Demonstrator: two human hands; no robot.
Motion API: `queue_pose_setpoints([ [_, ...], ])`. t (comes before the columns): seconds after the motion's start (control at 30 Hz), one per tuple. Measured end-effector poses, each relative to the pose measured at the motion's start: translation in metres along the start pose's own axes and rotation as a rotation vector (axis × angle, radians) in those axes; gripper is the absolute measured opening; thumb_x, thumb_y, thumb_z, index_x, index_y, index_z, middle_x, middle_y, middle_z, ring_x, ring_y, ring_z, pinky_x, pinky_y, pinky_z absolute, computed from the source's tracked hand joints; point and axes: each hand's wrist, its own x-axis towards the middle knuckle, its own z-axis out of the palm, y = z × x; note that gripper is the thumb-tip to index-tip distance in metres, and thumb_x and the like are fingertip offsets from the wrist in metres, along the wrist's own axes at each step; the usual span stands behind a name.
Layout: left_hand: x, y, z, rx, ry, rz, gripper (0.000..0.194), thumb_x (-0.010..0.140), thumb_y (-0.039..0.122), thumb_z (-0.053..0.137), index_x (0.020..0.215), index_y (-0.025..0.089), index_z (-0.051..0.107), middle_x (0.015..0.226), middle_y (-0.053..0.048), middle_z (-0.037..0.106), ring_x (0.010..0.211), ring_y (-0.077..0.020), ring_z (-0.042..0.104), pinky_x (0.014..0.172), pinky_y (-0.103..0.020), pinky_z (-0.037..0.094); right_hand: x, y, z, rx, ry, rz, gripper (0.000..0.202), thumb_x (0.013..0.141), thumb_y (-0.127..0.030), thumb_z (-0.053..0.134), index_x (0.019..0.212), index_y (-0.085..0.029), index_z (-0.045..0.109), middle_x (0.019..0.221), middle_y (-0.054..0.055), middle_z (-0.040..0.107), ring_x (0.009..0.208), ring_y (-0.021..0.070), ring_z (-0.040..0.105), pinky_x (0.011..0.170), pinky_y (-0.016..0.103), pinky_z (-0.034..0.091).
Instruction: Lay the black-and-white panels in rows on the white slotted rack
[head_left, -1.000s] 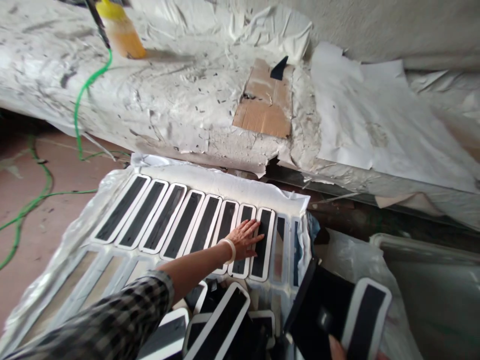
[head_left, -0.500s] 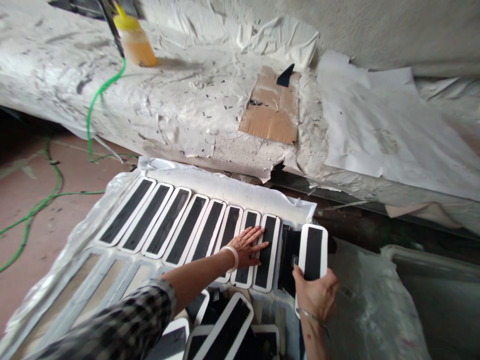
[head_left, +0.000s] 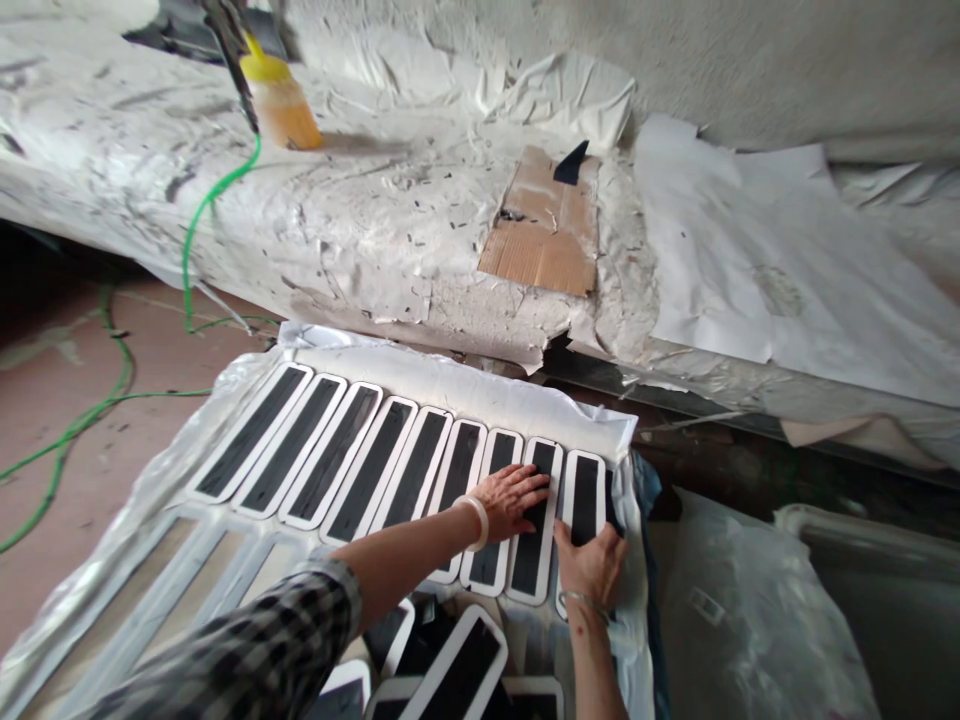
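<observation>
- On the plastic-covered tray (head_left: 465, 380), 9 black strips with white rims lie side by side in 1 row.
- Her left hand (head_left: 517, 497) rests flat, fingers spread, over the seventh and eighth strips, gripping nothing.
- Her right hand (head_left: 591, 565) presses the ninth strip (head_left: 584, 490) into the row's right end, fingers laid loosely on it.
- No brand or writing is readable anywhere.
- Behind, a yellow bottle (head_left: 281, 95), a green cable (head_left: 196, 215) and cardboard (head_left: 544, 228) sit on the paint-caked bench (head_left: 390, 190).
</observation>
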Motion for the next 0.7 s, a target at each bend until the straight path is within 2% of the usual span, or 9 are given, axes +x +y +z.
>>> queue_pose_setpoints([
  [0.1,0.01,0.003,0.006,0.032,0.023,0.033,0.066,0.093,0.051,0.054,0.149,0.024,0.031,0.154,-0.001,0.032,0.141,-0.0268,0.026,0.115,-0.046,0.02,0.001,0.009,0.01,0.037,0.023,-0.07,0.073,0.079,-0.065,0.05,0.12,-0.004,0.049,0.101,0.02,0.054,0.088,0.0346,0.057,0.069,0.039,0.046],
  [0.3,0.022,0.007,0.016,0.109,0.044,0.048,0.054,0.098,0.052,0.042,0.145,0.026,0.039,0.154,0.004,0.031,0.14,-0.0265,0.025,0.114,-0.047,0.023,-0.003,0.015,0.022,0.025,0.068,-0.152,0.083,0.083,-0.072,0.035,0.123,0.0,0.05,0.103,0.022,0.052,0.093,0.0351,0.055,0.073,0.04,0.047],
  [0.4,0.023,0.006,0.017,0.137,0.025,0.055,0.056,0.097,0.052,0.044,0.146,0.026,0.038,0.154,0.004,0.031,0.14,-0.0258,0.025,0.114,-0.046,0.023,-0.01,0.007,0.02,-0.094,0.066,-0.135,0.075,0.089,-0.062,0.032,0.13,-0.001,0.046,0.115,0.024,0.052,0.099,0.0371,0.052,0.076,0.045,0.045],
  [0.53,0.021,0.003,0.015,0.158,0.004,0.054,0.059,0.096,0.054,0.045,0.148,0.029,0.035,0.155,0.005,0.027,0.142,-0.0256,0.022,0.116,-0.044,0.02,-0.019,-0.002,0.003,-0.206,0.113,-0.143,0.059,0.09,-0.049,0.04,0.133,-0.01,0.045,0.135,0.019,0.048,0.116,0.0402,0.045,0.088,0.058,0.038],
  [0.6,0.02,0.003,0.015,0.178,0.002,0.059,0.06,0.096,0.055,0.044,0.149,0.03,0.032,0.156,0.007,0.025,0.143,-0.0249,0.02,0.116,-0.043,0.019,-0.026,0.0,-0.007,-0.14,0.061,-0.117,0.055,0.088,-0.048,0.045,0.128,-0.011,0.049,0.128,0.019,0.054,0.115,0.0393,0.048,0.087,0.057,0.039],
  [0.7,0.019,0.002,0.015,0.21,0.002,0.058,0.06,0.096,0.056,0.043,0.15,0.03,0.03,0.157,0.008,0.021,0.143,-0.0244,0.018,0.116,-0.043,0.02,-0.047,0.012,-0.016,0.139,-0.218,0.084,0.044,0.081,-0.05,0.052,0.105,-0.014,0.06,0.088,0.013,0.068,0.082,0.0321,0.063,0.071,0.046,0.047],
])
